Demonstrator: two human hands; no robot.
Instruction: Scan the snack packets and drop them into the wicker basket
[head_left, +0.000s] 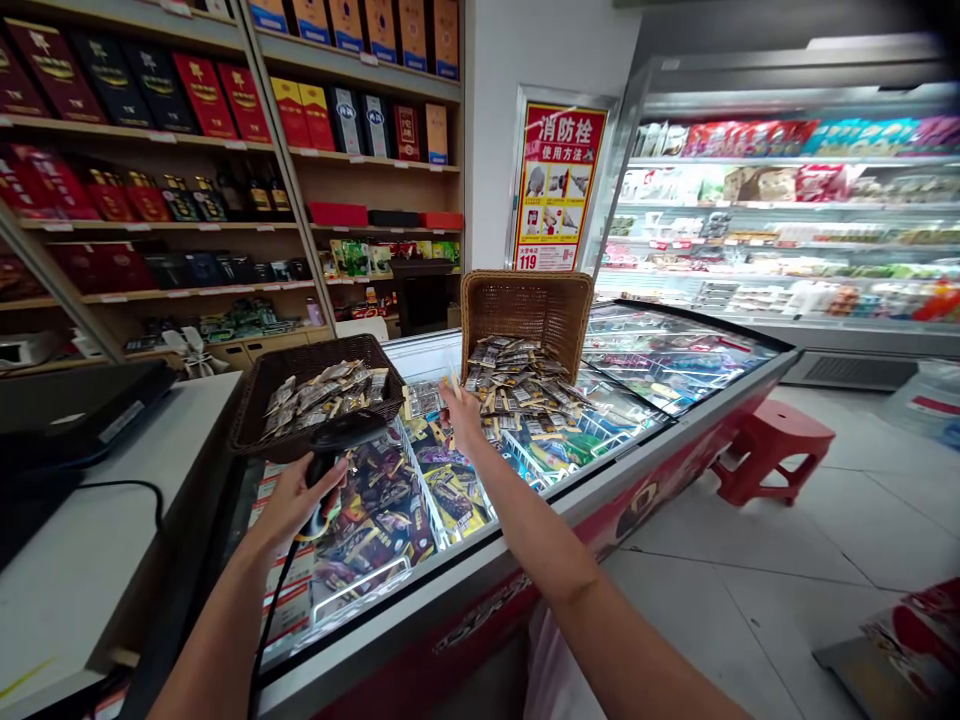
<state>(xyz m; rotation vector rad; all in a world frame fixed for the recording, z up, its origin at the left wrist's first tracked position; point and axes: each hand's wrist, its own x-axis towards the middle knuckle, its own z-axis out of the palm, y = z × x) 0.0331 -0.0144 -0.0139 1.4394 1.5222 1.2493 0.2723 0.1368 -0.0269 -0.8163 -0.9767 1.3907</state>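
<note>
My left hand [304, 495] is wrapped round the handle of a black barcode scanner [349, 432], its cord hanging down beside my forearm. My right hand [463, 415] is closed, fingers pinched at the edge of a small snack packet [425, 399] with a silver-grey face. Right of that hand, a tan wicker basket [526, 290] lies tipped on its side, and a heap of similar packets [525, 385] spills from it onto the freezer's glass top. Behind the scanner, a dark brown wicker basket [255, 400] stands upright with more packets [326, 395] inside.
A chest freezer [450, 560] with a glass top shows frozen goods in wire dividers. To the left is a white counter [172, 450] with a black device [112, 410]. A red stool [780, 445] stands on the right; boxed goods fill the shelves [165, 135] behind.
</note>
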